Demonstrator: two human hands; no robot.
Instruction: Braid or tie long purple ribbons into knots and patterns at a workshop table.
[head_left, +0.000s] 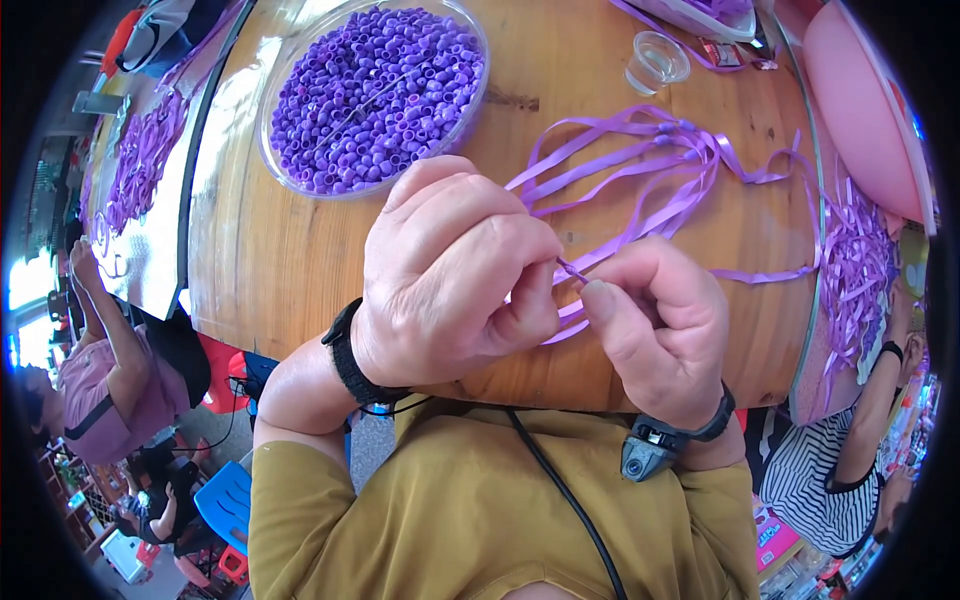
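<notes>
My left hand [450,260] is closed, its fingers curled round a purple ribbon [568,268]. A short twisted or knotted length of that ribbon spans the small gap to my right hand [660,325], which pinches it between thumb and fingertip. More ribbon shows just below my left fingers. Several long loops of shiny purple ribbon [640,215] spread over the table beyond my hands, with small purple beads [688,140] on them. Beyond my left hand stands a clear round tub [266,150] of small purple beads [380,105]. A thin metal needle or wire lies across the beads.
A clear plastic cup [657,65] stands at the back of the wooden table [265,260]. Heaps of purple ribbon lie on side tables left [150,165] and right [858,270]. A large pink basin [865,110] rises at the right. People sit on both sides.
</notes>
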